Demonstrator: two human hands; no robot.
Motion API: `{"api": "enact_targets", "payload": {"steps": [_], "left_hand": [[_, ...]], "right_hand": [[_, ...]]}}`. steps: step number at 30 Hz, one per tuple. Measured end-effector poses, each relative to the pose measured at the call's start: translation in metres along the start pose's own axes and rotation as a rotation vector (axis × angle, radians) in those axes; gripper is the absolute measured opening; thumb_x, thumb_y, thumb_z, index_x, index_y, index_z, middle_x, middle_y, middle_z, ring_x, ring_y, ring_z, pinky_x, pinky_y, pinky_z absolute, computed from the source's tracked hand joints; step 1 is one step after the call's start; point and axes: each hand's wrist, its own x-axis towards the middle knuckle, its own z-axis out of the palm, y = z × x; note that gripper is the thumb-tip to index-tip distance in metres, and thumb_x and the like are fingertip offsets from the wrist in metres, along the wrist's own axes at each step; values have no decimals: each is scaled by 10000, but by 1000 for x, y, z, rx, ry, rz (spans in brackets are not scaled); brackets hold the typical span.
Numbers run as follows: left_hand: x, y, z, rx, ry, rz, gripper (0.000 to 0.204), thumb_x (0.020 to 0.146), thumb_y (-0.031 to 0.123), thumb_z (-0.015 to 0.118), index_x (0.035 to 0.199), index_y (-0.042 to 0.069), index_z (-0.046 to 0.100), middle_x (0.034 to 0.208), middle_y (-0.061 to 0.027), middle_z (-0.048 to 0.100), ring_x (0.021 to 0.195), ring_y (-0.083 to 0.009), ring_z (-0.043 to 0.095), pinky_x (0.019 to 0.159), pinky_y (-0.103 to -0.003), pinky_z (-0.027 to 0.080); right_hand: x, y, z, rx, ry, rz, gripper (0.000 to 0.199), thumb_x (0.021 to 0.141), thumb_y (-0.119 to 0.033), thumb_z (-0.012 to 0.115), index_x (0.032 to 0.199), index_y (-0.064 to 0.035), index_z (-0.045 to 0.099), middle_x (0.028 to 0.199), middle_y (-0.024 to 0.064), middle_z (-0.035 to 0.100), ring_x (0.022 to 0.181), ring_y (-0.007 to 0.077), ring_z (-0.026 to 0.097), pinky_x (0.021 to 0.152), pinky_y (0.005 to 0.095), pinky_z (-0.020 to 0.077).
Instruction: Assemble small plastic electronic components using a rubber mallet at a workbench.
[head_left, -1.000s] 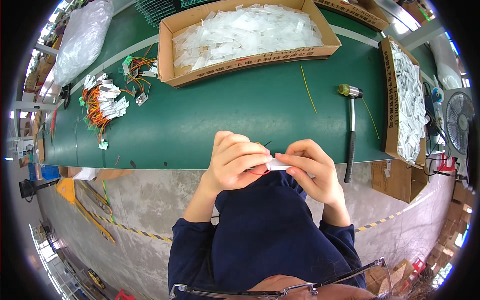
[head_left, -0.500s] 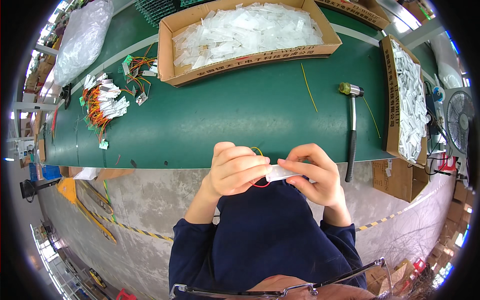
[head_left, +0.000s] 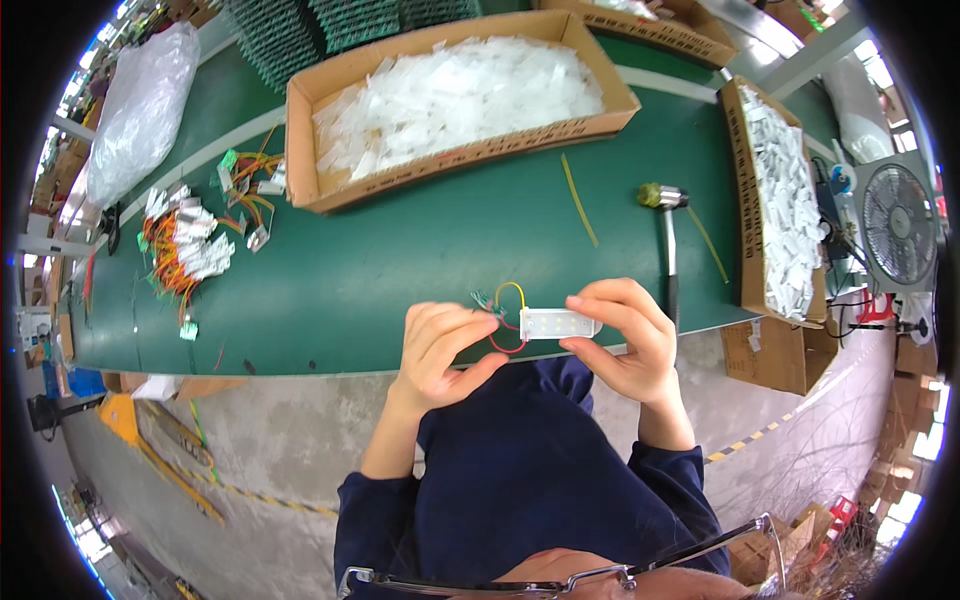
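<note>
A small white LED light module [head_left: 558, 323] with rows of lamps showing is pinched at its right end between the thumb and fingers of my right hand [head_left: 638, 342]. From its left end a yellow wire [head_left: 511, 286] loops up and a red wire [head_left: 508, 350] loops down, both leading toward a small green circuit board [head_left: 484, 302]. My left hand [head_left: 437, 350] is beside that board, slightly blurred, with its thumb apart from the fingers. Whether its fingertips touch the board or wires is hard to see.
Beyond my hands stands a cardboard box [head_left: 467, 158] of clear plastic strips; another box [head_left: 741, 210] of white parts is at the right. A mallet [head_left: 670, 236] lies nearer. Wired white modules [head_left: 197, 245] are heaped at the left. A fan [head_left: 897, 220] stands far right.
My left hand has let go of the module's left end and drawn left, its fingers spreading. The module, in my right hand, now shows its lamps and is held slightly farther out, over the table edge.
</note>
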Motion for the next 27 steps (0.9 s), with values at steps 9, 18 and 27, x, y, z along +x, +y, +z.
{"api": "enact_targets", "payload": {"steps": [9,18,27], "left_hand": [[-31,-28,13,70,-79,-366,225,792,79,716,1011,65,666,985,-71,665,898,-265,604,790,-354,424],[-27,-33,15,175,-257,-432,224,825,115,700,1041,81,654,989,-55,654,906,-251,604,784,-378,421],[-30,-37,17,155,-290,-464,243,819,101,698,1054,84,639,984,-56,650,893,-253,597,795,-377,417]], "right_hand": [[157,72,-87,-444,189,-197,130,803,-68,747,931,-47,735,918,93,678,768,183,652,690,286,529],[342,270,-116,-550,670,-159,139,822,-130,709,894,-11,699,925,163,656,810,313,666,733,363,537],[283,372,-113,-891,473,96,228,843,-213,658,966,-25,694,1094,183,636,1050,342,597,908,441,489]]}}
